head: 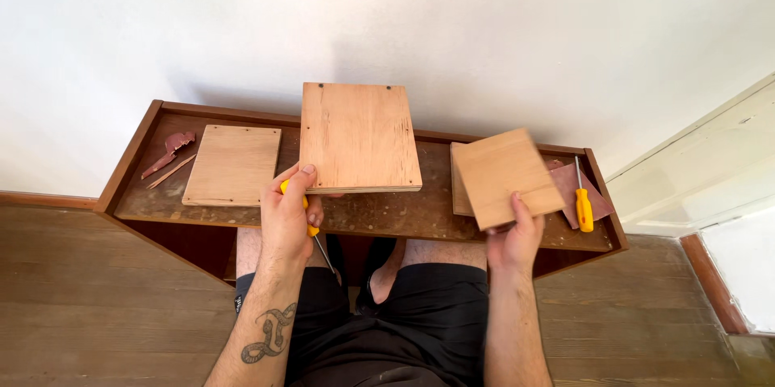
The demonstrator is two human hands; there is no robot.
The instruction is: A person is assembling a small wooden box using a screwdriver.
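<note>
While the head camera looks straight down over a narrow wooden surface (379,217) set against a white wall (387,16), both hands are busy with plywood. The left hand (288,217) has its thumb pressed on the lower left corner of a large plywood panel (359,137), lifting it tilted above the surface, and the fingers are curled at the same time around a yellow-handled screwdriver (310,228) whose metal shaft points down towards the knees. Over on the other side, the right hand (514,243) pinches a smaller square plywood piece (506,175) by its lower edge, thumb on top, fingers closed underneath it, holding it raised and turned at an angle. Just beneath that square another board (460,189) lies flat, mostly hidden. Flat on the left part of the surface rests a third plywood panel (232,164), just beside the raised one, and further left lie a reddish scrap (171,150) and a thin wooden sliver (171,171). At the far right end a second yellow-handled screwdriver (583,203) lies on a reddish sheet (575,185). Below, a wooden plank floor (97,306) shows.
</note>
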